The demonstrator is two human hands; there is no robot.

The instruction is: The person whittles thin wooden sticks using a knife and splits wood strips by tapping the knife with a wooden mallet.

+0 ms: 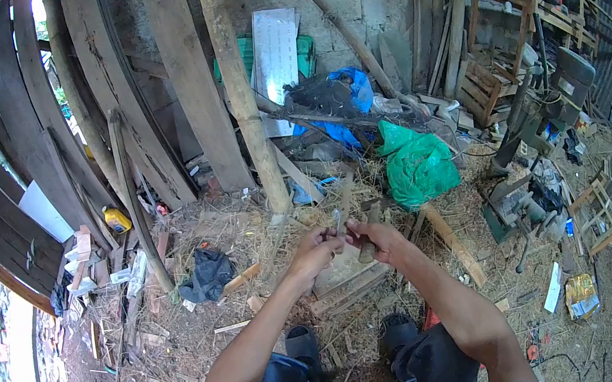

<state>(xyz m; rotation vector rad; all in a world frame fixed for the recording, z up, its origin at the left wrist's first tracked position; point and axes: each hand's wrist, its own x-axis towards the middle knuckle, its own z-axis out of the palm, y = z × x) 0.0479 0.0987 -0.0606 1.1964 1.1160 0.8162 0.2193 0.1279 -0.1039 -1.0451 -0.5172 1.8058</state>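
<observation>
My left hand point(319, 251) is closed in a pinch in front of my knees, its fingertips close to those of my right hand. A small, thin, pale piece point(338, 219) stands up between the fingertips; its kind is too small to tell, and I cannot tell which hand bears it. My right hand point(380, 240) is closed around a short brown wooden stick point(369, 238), which runs up and away from the palm. Below both hands, wooden boards point(350, 293) lie on the straw-covered ground.
A green plastic sack point(418, 163) lies ahead to the right, beside a wooden post point(455, 246) on the ground. Black plastic point(208, 275) lies to the left. An upright bamboo pole point(240, 89) stands ahead. A machine point(526, 116) and wooden crates point(600, 215) occupy the right side.
</observation>
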